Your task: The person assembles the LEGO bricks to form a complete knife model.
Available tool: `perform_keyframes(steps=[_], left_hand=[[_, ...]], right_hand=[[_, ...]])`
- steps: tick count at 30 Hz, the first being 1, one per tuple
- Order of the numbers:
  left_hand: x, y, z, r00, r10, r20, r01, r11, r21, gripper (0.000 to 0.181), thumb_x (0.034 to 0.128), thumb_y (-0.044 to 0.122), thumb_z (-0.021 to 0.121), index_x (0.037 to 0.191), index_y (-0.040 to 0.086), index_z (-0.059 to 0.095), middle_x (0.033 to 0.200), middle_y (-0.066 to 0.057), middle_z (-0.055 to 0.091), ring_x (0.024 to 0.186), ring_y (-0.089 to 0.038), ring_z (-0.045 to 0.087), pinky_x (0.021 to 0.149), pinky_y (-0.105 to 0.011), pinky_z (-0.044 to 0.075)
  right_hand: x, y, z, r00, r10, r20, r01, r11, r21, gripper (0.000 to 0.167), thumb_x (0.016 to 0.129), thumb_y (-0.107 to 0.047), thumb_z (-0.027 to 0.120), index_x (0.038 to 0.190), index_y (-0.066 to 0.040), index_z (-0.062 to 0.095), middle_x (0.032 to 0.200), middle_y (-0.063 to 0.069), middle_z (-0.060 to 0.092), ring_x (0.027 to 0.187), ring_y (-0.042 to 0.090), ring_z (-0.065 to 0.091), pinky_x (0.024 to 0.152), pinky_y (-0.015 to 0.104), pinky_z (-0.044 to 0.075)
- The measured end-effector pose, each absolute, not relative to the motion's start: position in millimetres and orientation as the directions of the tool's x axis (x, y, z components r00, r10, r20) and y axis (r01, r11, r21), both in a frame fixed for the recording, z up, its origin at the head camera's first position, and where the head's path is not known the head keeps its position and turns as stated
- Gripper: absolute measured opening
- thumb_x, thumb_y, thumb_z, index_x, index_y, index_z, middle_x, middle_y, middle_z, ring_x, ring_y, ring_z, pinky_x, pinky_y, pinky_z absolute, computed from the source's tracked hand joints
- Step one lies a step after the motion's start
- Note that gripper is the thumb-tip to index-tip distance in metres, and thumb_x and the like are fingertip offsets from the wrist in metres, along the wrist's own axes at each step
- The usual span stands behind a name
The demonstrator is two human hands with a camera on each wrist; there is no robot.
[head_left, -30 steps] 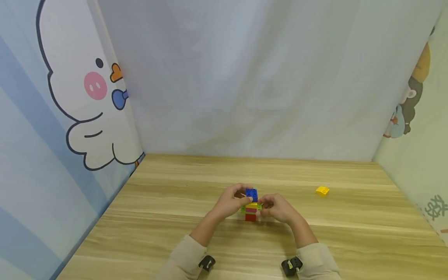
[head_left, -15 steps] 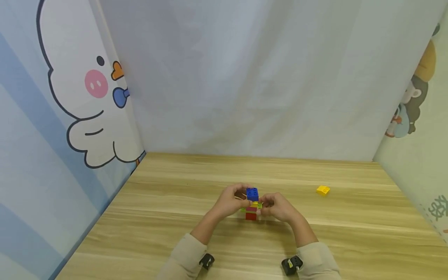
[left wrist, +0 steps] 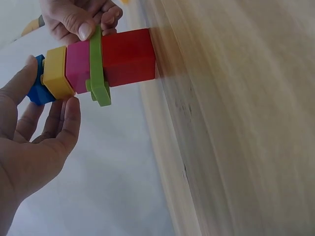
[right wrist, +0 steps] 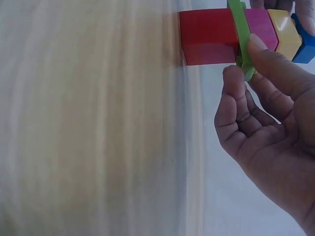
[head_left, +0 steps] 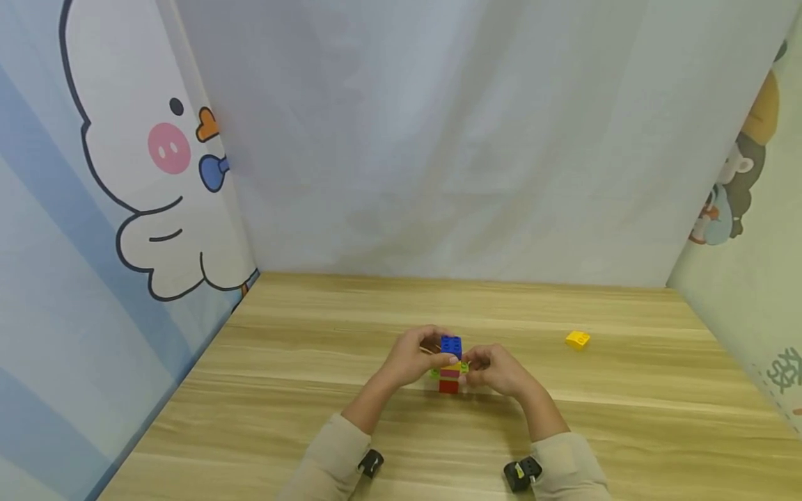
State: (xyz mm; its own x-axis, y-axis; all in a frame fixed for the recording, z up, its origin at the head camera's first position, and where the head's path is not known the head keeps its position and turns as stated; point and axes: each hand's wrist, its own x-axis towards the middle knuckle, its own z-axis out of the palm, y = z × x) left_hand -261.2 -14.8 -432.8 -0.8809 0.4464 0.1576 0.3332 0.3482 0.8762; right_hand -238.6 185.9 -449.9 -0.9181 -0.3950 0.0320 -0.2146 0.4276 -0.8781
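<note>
A tower of toy building bricks stands upright on the table. From the bottom it has a red brick (left wrist: 129, 58), a long flat green plate (left wrist: 97, 71), a magenta brick (left wrist: 78, 65), a yellow brick (left wrist: 57, 73) and a blue studded brick (head_left: 451, 345) on top. My left hand (head_left: 410, 358) holds the blue brick, thumb across its near side and fingers behind, near the yellow one. With thumb and fingers, my right hand (head_left: 499, 374) pinches the right end of the green plate. The plate sticks out on both sides of the tower.
A loose yellow brick (head_left: 578, 339) with a sloped side lies on the wooden table (head_left: 313, 313) to the right, behind my right hand. A pale curtain (head_left: 470, 174) closes off the back. Printed cloth panels (head_left: 169, 209) flank the table.
My left thumb has shifted slightly, from lower on the tower to over the near side of the blue brick. The right hand and the tower stay in place.
</note>
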Motion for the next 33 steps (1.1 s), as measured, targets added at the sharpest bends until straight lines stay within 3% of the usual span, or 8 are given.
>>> perform_keyframes(steps=[11, 25, 33], left_hand=[[-258, -14, -426, -0.867, 0.455, 0.203, 0.404, 0.403, 0.821, 0.03, 0.0797, 0.016, 0.075, 0.107, 0.007, 0.065, 0.083, 0.002, 0.062, 0.078, -0.013, 0.059, 0.068, -0.027, 0.05], [-258, -13, -426, -0.863, 0.459, 0.214, 0.432, 0.447, 0.784, 0.032, 0.0782, 0.017, 0.076, 0.106, 0.007, 0.065, 0.083, 0.002, 0.063, 0.079, -0.013, 0.06, 0.068, -0.025, 0.05], [-260, -13, -426, -0.848, 0.477, 0.232, 0.451, 0.418, 0.788, 0.032, 0.076, 0.015, 0.078, 0.104, 0.006, 0.065, 0.085, -0.001, 0.063, 0.079, -0.015, 0.061, 0.064, -0.024, 0.05]], right_hand=[[-223, 180, -423, -0.912, -0.409, 0.026, -0.213, 0.419, -0.883, 0.029, 0.083, -0.002, 0.066, 0.105, 0.015, 0.058, 0.082, 0.012, 0.058, 0.075, 0.019, 0.053, 0.067, 0.037, 0.048], [-245, 190, -459, -0.908, -0.416, 0.045, -0.225, 0.393, -0.891, 0.029, 0.081, -0.01, 0.072, 0.102, 0.007, 0.061, 0.08, 0.006, 0.059, 0.074, 0.019, 0.054, 0.064, 0.034, 0.047], [-245, 188, -457, -0.913, -0.407, 0.032, -0.217, 0.418, -0.882, 0.025, 0.082, -0.003, 0.068, 0.102, 0.01, 0.06, 0.079, 0.008, 0.059, 0.073, 0.019, 0.053, 0.064, 0.035, 0.047]])
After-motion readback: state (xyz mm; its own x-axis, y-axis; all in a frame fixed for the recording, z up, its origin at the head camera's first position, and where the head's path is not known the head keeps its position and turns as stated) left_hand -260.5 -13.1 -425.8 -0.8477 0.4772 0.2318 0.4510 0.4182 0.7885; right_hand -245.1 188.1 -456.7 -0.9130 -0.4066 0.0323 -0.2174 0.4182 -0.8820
